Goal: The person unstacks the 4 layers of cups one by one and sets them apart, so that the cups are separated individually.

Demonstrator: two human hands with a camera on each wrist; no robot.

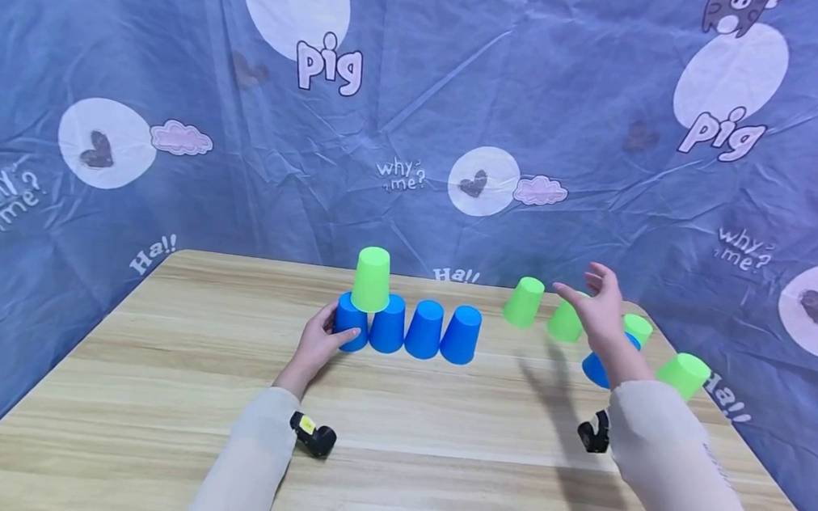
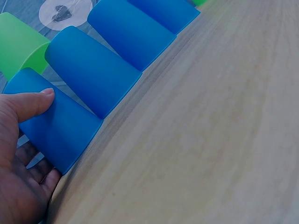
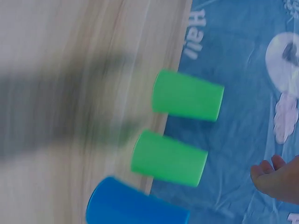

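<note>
My left hand point(image 1: 317, 340) grips the leftmost blue cup point(image 2: 65, 128), thumb across its front and fingers round the far side. This cup stands upside down in a row of several, the others being blue cups point(image 1: 424, 331) to its right. A green cup point(image 1: 373, 280) sits upside down across the tops of the two leftmost ones. Over at the right, my right hand point(image 1: 600, 311) is raised in the air with fingers spread and nothing in it. Below and behind it stand green cups point(image 1: 524, 303), and a blue cup point(image 1: 598, 371) is partly hidden by my forearm.
Further green cups point(image 1: 685, 375) stand near the right side of the wooden table point(image 1: 433, 485). A blue printed cloth point(image 1: 422, 102) hangs behind the table and along both sides.
</note>
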